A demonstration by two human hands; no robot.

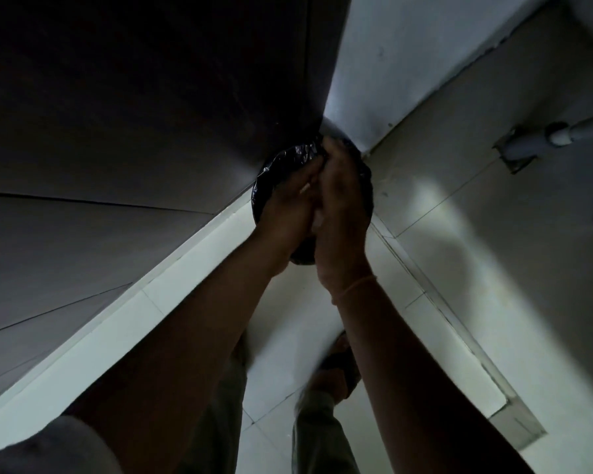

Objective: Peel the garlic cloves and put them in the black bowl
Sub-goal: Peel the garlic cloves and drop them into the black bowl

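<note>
We look steeply down in dim light at both hands, which meet over a round dark container (286,159) lined with crinkled black plastic. The container stands on the floor in the corner where a dark panel (117,131) meets a pale wall (374,63).

The left hand (286,208) has its fingers stretched out almost straight, palm turned toward the other hand. The right hand (341,200) lies against it, palm to palm, with its fingertips bent over the tips of the left fingers. A thin orange band (355,287) circles the right wrist.

A pale fleck (317,218) shows in the seam between the heels of the two hands. It may be a garlic clove or a scrap of skin, but the picture is too dark for us to tell. We also cannot tell whether either hand grips it or it is only pressed between the palms. The fleck and the joined hands sit right above the container's mouth and cover most of it, so we cannot see inside.

To the right, a grey pipe (562,131) slants in over the pale floor tiles (459,268). A metal strip (476,354) runs along the tiles. Between the forearms we see a foot in a dark sandal (339,367) and a trouser leg (319,436).
</note>
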